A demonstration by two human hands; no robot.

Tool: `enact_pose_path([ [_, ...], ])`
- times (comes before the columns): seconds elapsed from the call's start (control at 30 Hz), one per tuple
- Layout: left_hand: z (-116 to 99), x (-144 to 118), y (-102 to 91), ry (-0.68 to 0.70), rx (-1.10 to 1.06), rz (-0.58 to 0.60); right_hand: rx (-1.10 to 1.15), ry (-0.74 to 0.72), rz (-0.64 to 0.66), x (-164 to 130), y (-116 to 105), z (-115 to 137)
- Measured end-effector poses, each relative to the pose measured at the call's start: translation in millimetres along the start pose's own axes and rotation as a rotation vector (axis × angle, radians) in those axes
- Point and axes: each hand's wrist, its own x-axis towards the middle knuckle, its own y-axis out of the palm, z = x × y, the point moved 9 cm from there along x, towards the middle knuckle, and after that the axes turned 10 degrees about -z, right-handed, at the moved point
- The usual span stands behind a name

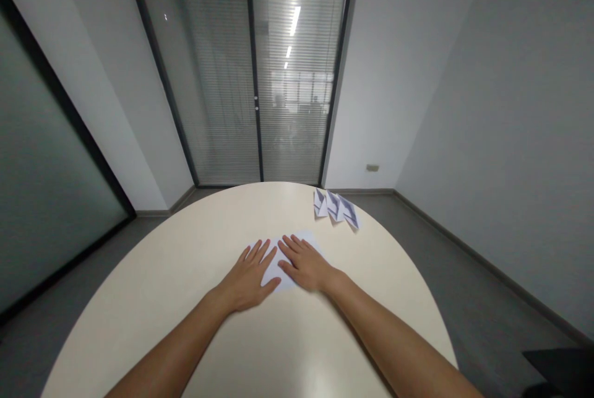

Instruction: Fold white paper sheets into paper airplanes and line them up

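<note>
A sheet of white paper (277, 269) lies flat on the round, cream-coloured table (223, 224). My left hand (250, 275) rests on the sheet's left part, palm down, its fingers spread and pointing away from me. On the right part lies my right hand (306, 265), also palm down with the fingers stretched out. Both thumbs point inward, and a bare strip of paper shows between the hands. Much of the sheet is hidden under them. Neither hand grips anything.
Near the table's far right edge stand several folded white paper pieces (335, 207) in a row. Beyond the table is a glass partition with blinds (297, 107). A dark object (561, 367) shows at the lower right, beside the table.
</note>
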Motion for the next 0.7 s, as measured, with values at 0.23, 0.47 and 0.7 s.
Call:
enact_pose_path([
  [0.23, 18.4, -20.2, 9.6, -0.008, 0.001, 0.013, -0.149, 0.293, -0.071, 0.2, -2.3, -41.9],
  [0.47, 6.4, -3.5, 9.3, 0.02, 0.0, -0.022, -0.079, -0.049, -0.212, 1.3, -19.2, -9.0],
  [0.7, 4.0, 3.3, 5.3, 0.02, -0.012, -0.021, 0.007, 0.002, -0.004, 2.9, 2.6, -9.7],
])
